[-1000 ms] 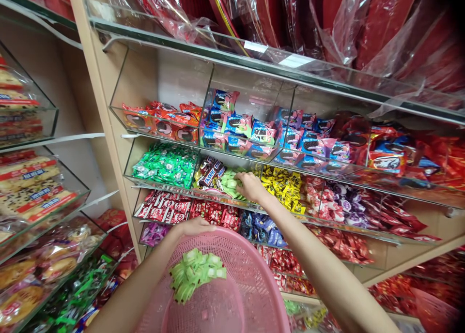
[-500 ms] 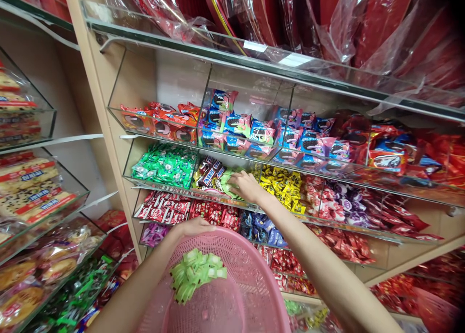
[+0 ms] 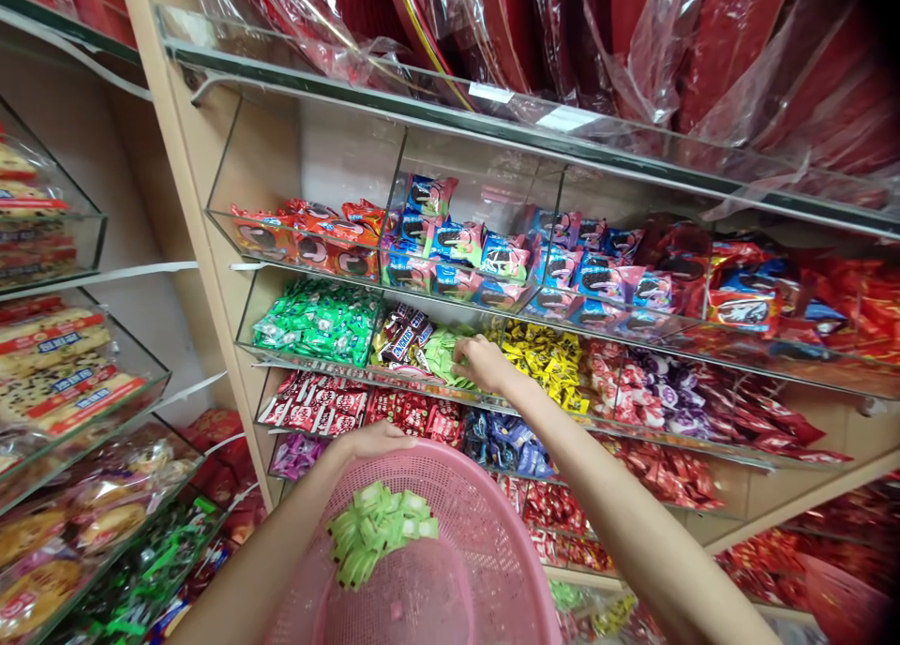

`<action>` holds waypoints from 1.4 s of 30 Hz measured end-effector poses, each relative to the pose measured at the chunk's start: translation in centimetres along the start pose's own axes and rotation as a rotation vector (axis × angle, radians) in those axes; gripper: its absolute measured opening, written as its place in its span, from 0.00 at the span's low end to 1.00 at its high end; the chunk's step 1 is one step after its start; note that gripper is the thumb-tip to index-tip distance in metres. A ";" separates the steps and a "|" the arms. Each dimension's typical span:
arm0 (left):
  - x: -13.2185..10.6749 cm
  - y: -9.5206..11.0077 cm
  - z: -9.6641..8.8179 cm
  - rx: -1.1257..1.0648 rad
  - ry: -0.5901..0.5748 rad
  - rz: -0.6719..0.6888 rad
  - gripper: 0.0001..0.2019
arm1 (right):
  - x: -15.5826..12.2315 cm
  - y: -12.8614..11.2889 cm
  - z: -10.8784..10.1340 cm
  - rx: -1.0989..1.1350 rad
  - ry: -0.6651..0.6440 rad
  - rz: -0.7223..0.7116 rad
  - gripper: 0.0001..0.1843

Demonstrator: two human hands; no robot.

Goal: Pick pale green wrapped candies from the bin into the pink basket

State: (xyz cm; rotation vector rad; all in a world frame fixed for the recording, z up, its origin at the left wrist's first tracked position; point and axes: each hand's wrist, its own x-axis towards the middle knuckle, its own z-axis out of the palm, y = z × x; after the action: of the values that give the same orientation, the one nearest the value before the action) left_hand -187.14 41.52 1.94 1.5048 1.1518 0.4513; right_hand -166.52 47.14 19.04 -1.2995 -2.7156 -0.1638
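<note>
My right hand [image 3: 484, 365] reaches into a glass shelf bin and its fingers are curled down onto a pile of light green candy packets [image 3: 442, 352]. My left hand [image 3: 374, 438] grips the far rim of a pink plastic basket [image 3: 485, 542] held low in front of me. A heap of the same light green packets [image 3: 376, 530] lies inside the basket. Brown Snickers minis [image 3: 404, 336] sit just left of my right hand, and yellow candies [image 3: 552, 359] lie just right of it.
Glass-fronted shelves hold bright green candies [image 3: 316, 322], red KitKat packs [image 3: 316, 406], blue Oreo packs [image 3: 457, 247] and red-wrapped sweets [image 3: 703, 411]. Wrapped cakes [image 3: 63, 364] fill bins on the left. Red plastic-wrapped goods [image 3: 633, 36] hang over the top shelf.
My right hand has stayed in the light green packet bin, its fingers shifting and closing over the packets. The left hand and basket have stayed still.
</note>
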 end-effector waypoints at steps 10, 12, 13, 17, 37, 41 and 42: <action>-0.2 -0.2 -0.1 -0.002 0.006 0.027 0.32 | -0.1 0.1 0.2 0.046 0.086 -0.035 0.12; -0.2 -0.3 -0.2 -0.001 0.003 0.032 0.32 | -0.1 0.2 0.2 0.041 0.099 -0.050 0.17; -0.2 -0.4 -0.2 0.006 0.002 0.032 0.32 | -0.2 0.2 0.2 0.031 0.102 -0.061 0.18; -0.1 -0.4 -0.3 0.021 0.004 0.033 0.32 | -0.2 0.3 0.2 -0.016 0.106 -0.088 0.14; -0.3 -0.5 -0.3 0.111 0.056 0.028 0.32 | -3.2 -1.0 -1.3 0.187 0.376 -0.149 0.07; -0.6 0.0 -0.2 0.065 0.038 -0.027 0.32 | -6.8 -3.9 -0.6 0.402 0.368 -0.261 0.06; -0.5 0.1 -0.2 0.055 0.034 -0.033 0.32 | -7.5 -4.7 0.2 0.441 0.323 -0.293 0.06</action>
State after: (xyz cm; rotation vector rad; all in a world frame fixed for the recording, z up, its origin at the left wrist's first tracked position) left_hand -187.50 41.20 2.21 1.5285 1.2224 0.4277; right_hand -165.53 38.51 17.40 -0.6884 -2.4548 0.1758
